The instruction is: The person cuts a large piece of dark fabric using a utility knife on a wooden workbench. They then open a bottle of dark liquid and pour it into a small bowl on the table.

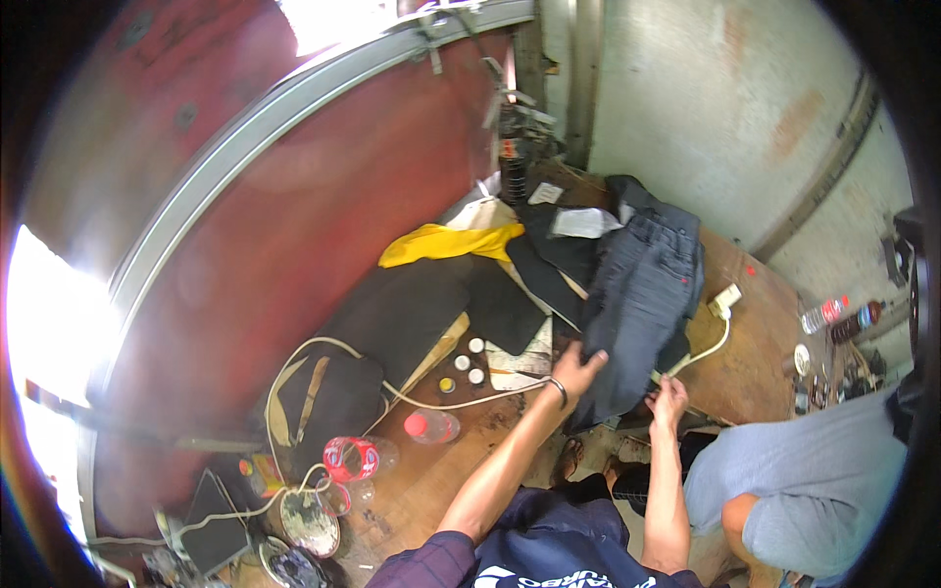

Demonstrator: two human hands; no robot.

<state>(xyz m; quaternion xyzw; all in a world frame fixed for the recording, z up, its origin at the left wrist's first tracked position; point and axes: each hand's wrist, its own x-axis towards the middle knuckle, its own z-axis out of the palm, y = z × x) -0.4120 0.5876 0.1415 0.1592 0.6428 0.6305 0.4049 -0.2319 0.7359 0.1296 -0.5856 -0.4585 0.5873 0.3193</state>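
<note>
A pair of dark grey jeans [642, 284] lies lengthwise on the wooden table, its lower end toward me. My left hand [576, 374] rests against the left edge of the jeans, thumb and fingers spread apart. A dark band circles that wrist, and a white cord [461, 403] reaches it from the left. On the right of the jeans, my right hand [668, 400] pinches the cord where it comes out beside the cloth. From there the cord curves up to a white socket block [725, 300].
Black cloth pieces [392, 314] and yellow cloth [446, 243] lie at the back left. White caps [462, 363], a red-capped bottle [431, 425] and another plastic bottle [351, 458] stand nearer. At right, a person in grey [804, 480] sits close, with bottles [825, 314] beyond.
</note>
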